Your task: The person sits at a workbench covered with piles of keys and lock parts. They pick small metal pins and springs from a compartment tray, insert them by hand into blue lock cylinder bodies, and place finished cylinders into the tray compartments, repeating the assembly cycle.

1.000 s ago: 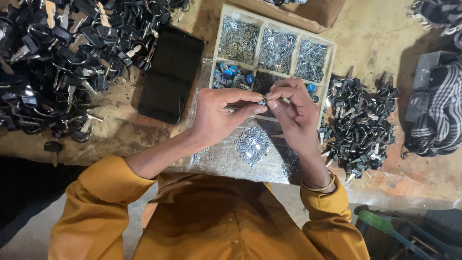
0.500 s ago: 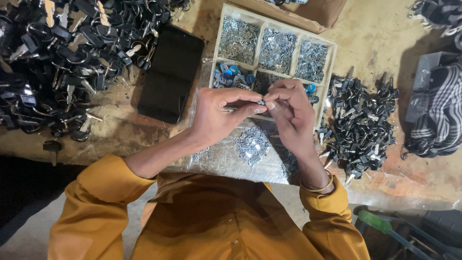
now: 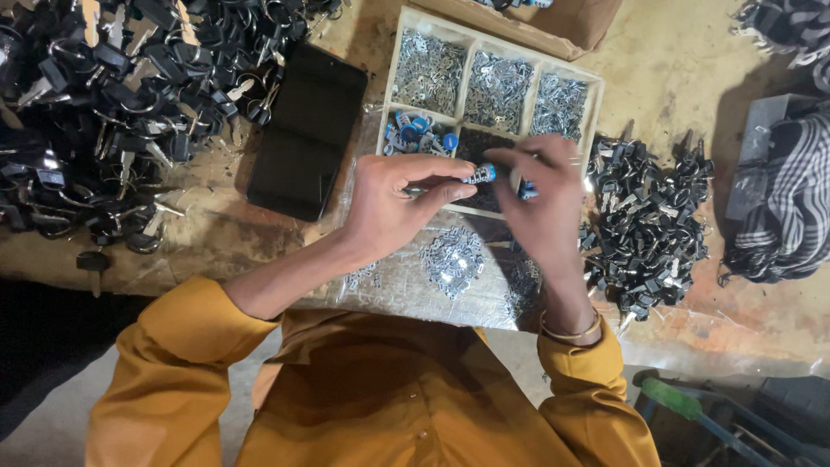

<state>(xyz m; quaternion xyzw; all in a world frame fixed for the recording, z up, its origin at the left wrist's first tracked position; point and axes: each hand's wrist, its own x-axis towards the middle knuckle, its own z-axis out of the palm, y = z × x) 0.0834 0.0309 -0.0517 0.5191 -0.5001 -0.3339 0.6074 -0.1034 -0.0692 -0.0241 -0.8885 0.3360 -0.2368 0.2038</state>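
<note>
My left hand (image 3: pixel 402 201) pinches a small metal cylinder with a blue tip (image 3: pixel 478 175) between thumb and fingers, just above a wooden tray with compartments (image 3: pixel 590 112). My right hand (image 3: pixel 543 201) hovers next to it, fingers spread and loosely curled; something small and blue shows at its palm edge, and I cannot tell if it is held. The tray's compartments hold small silvery metal bits, blue pieces and dark parts. Both sleeves are orange.
A big heap of black-headed keys (image 3: pixel 95 95) fills the left. A flat black case (image 3: pixel 307 130) lies beside the tray. Black plastic parts (image 3: pixel 648 216) are piled right of the tray. Loose metal bits (image 3: pixel 451 258) lie on clear plastic sheet. Checked cloth (image 3: pixel 782 199) at far right.
My hands were pressed together over the small part. Now the right hand has drawn off to the right and opened, leaving the blue-tipped cylinder in the left hand.
</note>
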